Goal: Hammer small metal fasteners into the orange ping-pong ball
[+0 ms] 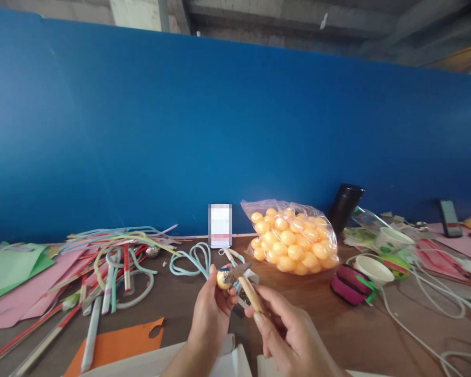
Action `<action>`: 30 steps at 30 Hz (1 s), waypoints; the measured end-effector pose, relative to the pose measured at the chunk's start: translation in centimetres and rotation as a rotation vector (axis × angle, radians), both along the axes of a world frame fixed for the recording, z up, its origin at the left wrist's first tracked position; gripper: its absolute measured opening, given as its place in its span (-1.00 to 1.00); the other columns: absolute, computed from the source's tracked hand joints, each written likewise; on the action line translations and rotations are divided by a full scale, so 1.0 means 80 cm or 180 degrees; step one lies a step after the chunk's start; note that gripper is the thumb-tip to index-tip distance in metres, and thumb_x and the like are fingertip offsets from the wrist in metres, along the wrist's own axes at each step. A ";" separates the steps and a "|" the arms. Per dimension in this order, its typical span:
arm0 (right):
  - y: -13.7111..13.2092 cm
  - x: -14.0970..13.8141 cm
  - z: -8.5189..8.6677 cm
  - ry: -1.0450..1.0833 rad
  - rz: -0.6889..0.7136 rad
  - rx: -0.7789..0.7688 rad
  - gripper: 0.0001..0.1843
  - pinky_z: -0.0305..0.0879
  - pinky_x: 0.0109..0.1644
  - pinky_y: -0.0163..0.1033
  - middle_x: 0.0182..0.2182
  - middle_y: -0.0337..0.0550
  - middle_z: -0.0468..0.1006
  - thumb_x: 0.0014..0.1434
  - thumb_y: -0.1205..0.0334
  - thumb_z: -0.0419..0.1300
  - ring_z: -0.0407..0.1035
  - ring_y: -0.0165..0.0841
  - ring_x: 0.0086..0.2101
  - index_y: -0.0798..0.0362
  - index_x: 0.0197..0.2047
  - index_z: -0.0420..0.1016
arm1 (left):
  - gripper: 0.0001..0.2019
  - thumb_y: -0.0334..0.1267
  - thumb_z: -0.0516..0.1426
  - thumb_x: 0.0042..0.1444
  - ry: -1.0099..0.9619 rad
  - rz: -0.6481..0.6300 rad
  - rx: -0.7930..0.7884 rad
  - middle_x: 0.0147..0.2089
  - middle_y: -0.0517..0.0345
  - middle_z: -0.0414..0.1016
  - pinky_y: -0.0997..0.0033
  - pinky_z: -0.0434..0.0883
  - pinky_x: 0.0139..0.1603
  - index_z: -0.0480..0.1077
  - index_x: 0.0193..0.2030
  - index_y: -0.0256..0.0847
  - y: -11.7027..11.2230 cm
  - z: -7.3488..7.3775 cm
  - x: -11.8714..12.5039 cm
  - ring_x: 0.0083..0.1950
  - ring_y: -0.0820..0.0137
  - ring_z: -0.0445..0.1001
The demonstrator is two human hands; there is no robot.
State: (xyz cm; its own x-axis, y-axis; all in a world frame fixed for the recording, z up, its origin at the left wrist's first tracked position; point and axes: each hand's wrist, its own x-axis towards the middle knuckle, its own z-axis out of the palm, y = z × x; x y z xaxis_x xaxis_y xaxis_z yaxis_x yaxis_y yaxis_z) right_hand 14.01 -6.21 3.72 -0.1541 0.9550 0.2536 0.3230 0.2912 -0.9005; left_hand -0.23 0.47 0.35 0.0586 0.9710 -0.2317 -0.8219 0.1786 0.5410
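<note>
In the middle of the view my left hand (214,309) pinches a small yellow-orange ball (223,279) between thumb and fingers. Shiny silver and dark bluish patches cover part of its surface. My right hand (284,327) is closed round the wooden handle (254,297) of a slim tool. That tool's grey, pointed head (239,270) reaches left to the ball; whether they touch, I cannot tell. Just behind the handle, partly hidden by it and my fingers, sits a small white box (252,278) with dark contents.
A clear bag of orange balls (294,243) stands behind my hands. Left lie tangled tubes and sticks (121,262), pink paper (43,293) and orange card (121,343). Right are a magenta pouch (351,284), paper cup (374,270), black cylinder (346,207) and white cables (400,327). A blue partition (220,125) rises behind.
</note>
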 end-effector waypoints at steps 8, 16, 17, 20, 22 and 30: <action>0.000 0.002 0.003 -0.0027 0.0078 -0.0070 -0.51 0.41 -0.53 -0.34 -0.27 -0.01 0.63 0.29 -0.04 0.03 0.39 -0.44 -0.64 0.02 0.19 0.34 | -0.75 -0.21 0.12 0.21 0.0045 0.0032 -0.0017 -0.47 0.09 0.46 0.55 0.42 -0.56 0.46 -0.16 -0.41 -0.001 0.000 0.000 -0.56 0.52 0.37; 0.000 0.000 0.002 -0.0036 0.0031 -0.0021 -0.50 0.40 -0.56 -0.34 -0.28 -0.01 0.63 0.29 -0.06 0.02 0.39 -0.44 -0.64 0.04 0.18 0.35 | -0.74 -0.20 0.11 0.22 0.0089 0.0018 0.0019 -0.47 0.07 0.45 0.54 0.42 -0.55 0.46 -0.15 -0.42 -0.002 0.000 0.001 -0.55 0.51 0.38; 0.000 0.000 0.002 -0.0026 0.0027 -0.0025 -0.49 0.40 -0.55 -0.34 -0.27 0.00 0.63 0.29 -0.06 0.02 0.39 -0.44 -0.64 0.04 0.18 0.34 | -0.73 -0.20 0.11 0.22 0.0099 0.0007 0.0037 -0.48 0.07 0.45 0.54 0.42 -0.55 0.46 -0.16 -0.42 -0.002 -0.001 0.001 -0.55 0.51 0.38; 0.000 0.001 0.004 -0.0059 0.0063 -0.0010 -0.50 0.40 -0.54 -0.34 -0.25 -0.01 0.63 0.29 -0.06 0.02 0.38 -0.44 -0.64 0.03 0.18 0.34 | -0.72 -0.18 0.11 0.22 0.0106 -0.0008 0.0079 -0.46 0.06 0.47 0.53 0.43 -0.55 0.47 -0.15 -0.41 -0.002 -0.001 0.001 -0.54 0.50 0.40; 0.000 0.001 0.005 -0.0086 0.0074 -0.0002 -0.50 0.39 -0.54 -0.34 -0.26 -0.02 0.64 0.29 -0.06 0.02 0.38 -0.44 -0.64 0.02 0.17 0.36 | -0.73 -0.19 0.12 0.21 0.0091 0.0013 0.0049 -0.46 0.06 0.48 0.53 0.43 -0.54 0.47 -0.14 -0.40 -0.001 -0.001 0.001 -0.54 0.50 0.40; 0.000 0.002 0.005 -0.0123 0.0123 -0.0001 -0.53 0.40 -0.52 -0.34 -0.28 -0.02 0.64 0.30 0.00 0.02 0.39 -0.43 -0.63 0.04 0.18 0.33 | -0.74 -0.20 0.11 0.22 0.0147 0.0059 0.0063 -0.43 0.03 0.50 0.54 0.44 -0.54 0.46 -0.14 -0.40 -0.002 -0.002 0.001 -0.54 0.51 0.41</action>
State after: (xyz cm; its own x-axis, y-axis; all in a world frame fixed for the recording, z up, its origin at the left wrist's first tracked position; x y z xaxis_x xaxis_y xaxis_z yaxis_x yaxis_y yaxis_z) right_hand 14.17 -6.21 4.14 -0.2005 0.9482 0.2465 0.3459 0.3039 -0.8877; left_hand -0.18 0.34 0.21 0.0302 0.9763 -0.2143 -0.7989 0.1524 0.5818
